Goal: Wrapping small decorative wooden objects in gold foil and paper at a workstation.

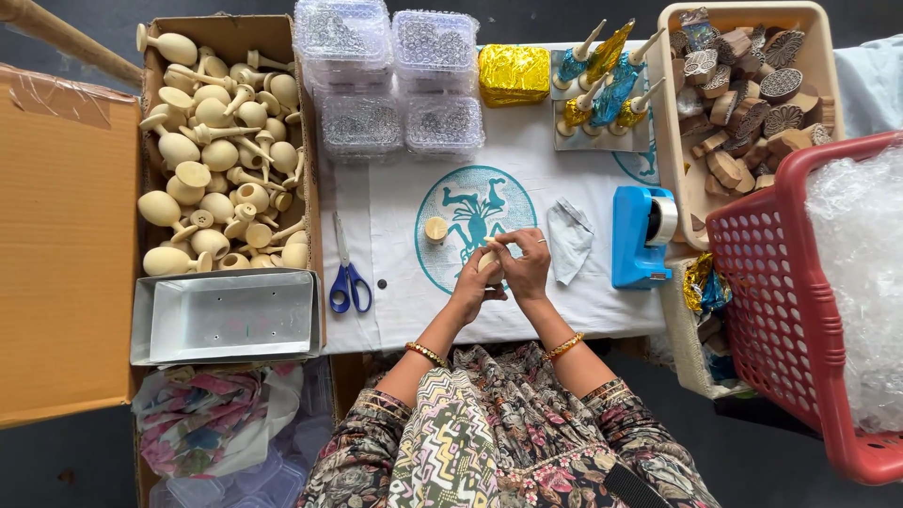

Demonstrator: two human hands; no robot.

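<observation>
My left hand and my right hand meet over the white cloth with a teal round print. Between them they hold a small pale wooden piece, mostly hidden by the fingers. A second small wooden round piece stands on the cloth just left of my hands. A crumpled grey-white scrap lies right of my right hand.
A cardboard box of several pale wooden pieces sits at left, a metal tray below it. Blue scissors, a blue tape dispenser, clear lidded tubs, foil-wrapped pieces, a beige basket of carved wooden blocks and a red basket surround me.
</observation>
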